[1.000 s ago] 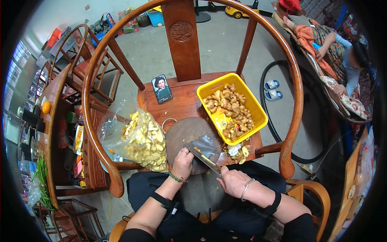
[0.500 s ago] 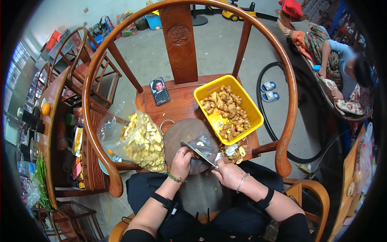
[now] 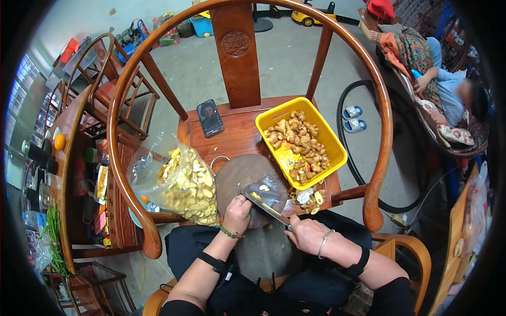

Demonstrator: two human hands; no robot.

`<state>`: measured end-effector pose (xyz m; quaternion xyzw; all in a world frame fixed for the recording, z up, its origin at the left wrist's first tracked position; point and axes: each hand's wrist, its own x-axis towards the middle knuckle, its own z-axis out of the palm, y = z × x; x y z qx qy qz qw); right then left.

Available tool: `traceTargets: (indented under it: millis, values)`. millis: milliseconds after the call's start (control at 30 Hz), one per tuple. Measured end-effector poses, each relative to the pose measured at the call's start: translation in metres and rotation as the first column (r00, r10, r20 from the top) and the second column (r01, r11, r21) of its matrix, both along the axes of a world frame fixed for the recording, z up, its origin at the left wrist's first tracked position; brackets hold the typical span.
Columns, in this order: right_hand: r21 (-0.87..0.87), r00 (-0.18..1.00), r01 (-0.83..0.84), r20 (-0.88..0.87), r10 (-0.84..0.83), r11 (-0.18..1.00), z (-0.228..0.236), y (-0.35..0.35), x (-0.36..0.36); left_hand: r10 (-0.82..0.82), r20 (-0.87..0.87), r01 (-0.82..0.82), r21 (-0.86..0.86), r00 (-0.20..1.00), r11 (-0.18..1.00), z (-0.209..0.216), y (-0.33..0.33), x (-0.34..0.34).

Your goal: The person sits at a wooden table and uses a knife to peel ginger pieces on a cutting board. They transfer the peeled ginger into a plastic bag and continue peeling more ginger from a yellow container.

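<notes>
On a round wooden chopping board (image 3: pixel 227 176), my right hand (image 3: pixel 310 236) grips a kitchen knife (image 3: pixel 272 211) by its handle. The blade points up and left, its far end next to my left hand (image 3: pixel 236 215). Closed fingers on that hand hide whatever they hold at the board's near edge. Small pale yellow pieces lie by the blade. A clear plastic bag of sliced ginger (image 3: pixel 191 192) leans at the board's left. To the right, a yellow plastic basket (image 3: pixel 337 164) holds whole ginger roots (image 3: pixel 298 138).
The board rests on a wooden armchair's seat (image 3: pixel 237 131), with its curved rail around the back. A phone (image 3: pixel 210 118) lies behind the board; ginger scraps (image 3: pixel 314 203) sit below the basket. A person (image 3: pixel 448 97) reclines at far right. Slippers (image 3: pixel 353 119) and a black hose (image 3: pixel 341 100) are on the floor.
My right hand has shifted right and slightly down with the knife, whose tip has moved a little right and down. My left hand stays nearly in place. The reclining person has lain further back.
</notes>
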<state>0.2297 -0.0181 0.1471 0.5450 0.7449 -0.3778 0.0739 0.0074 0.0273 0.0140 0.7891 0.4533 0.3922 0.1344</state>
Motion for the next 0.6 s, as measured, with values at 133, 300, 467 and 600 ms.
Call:
traceTargets:
  millis: [133, 300, 467, 600]
  values:
    - [-0.027, 1.000, -0.021, 0.015, 0.021, 0.999, 0.001, 0.004, -0.005, 0.013, -0.011, -0.013, -0.024, 1.000, 1.000, -0.001, -0.002, -0.003]
    - [0.082, 0.999, 0.005, -0.040, -0.002, 0.997, -0.043, 0.020, -0.024, -0.019, -0.053, 0.018, -0.018, 0.998, 1.000, -0.002, 0.001, -0.003]
    - [0.121, 0.979, 0.135, -0.169, -0.113, 0.983, -0.063, 0.031, -0.014, 0.025, 0.003, -0.025, 0.007, 1.000, 1.000, 0.008, 0.000, 0.005]
    - [0.294, 0.972, 0.110, -0.233, -0.040, 0.950, -0.059, 0.012, -0.004, 0.045, -0.019, -0.045, 0.023, 0.999, 0.999, 0.004, -0.002, 0.005]
